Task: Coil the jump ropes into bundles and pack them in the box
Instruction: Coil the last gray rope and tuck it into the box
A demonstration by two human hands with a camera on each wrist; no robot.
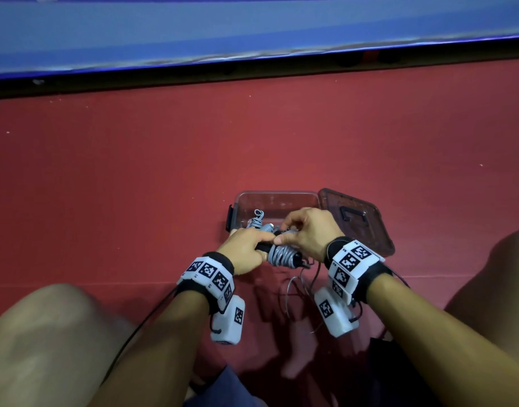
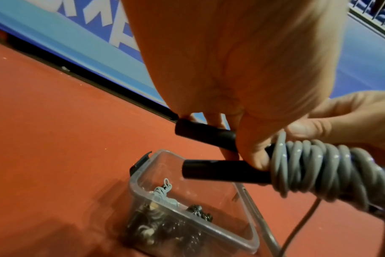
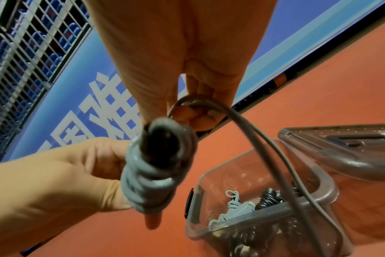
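Note:
A grey jump rope [image 1: 281, 255] is wound in a tight coil [image 2: 319, 165] round its two black handles [image 2: 220, 171]. My left hand [image 1: 246, 251] grips the handles side by side just left of the coil. My right hand [image 1: 305, 230] pinches the loose strand [image 3: 264, 139] above the coil's end [image 3: 156, 173]. The remaining slack [image 1: 293, 289] hangs to the floor below my hands. Just beyond stands the clear plastic box [image 1: 276, 198], which holds a grey bundle [image 1: 257, 220] and dark bundles [image 3: 268, 198].
The box's clear lid [image 1: 358, 221] lies open on the right, against the box. A blue barrier [image 1: 252, 30] with a black base runs along the far side of the red floor [image 1: 135, 171]. My bare knees flank the scene at both lower corners.

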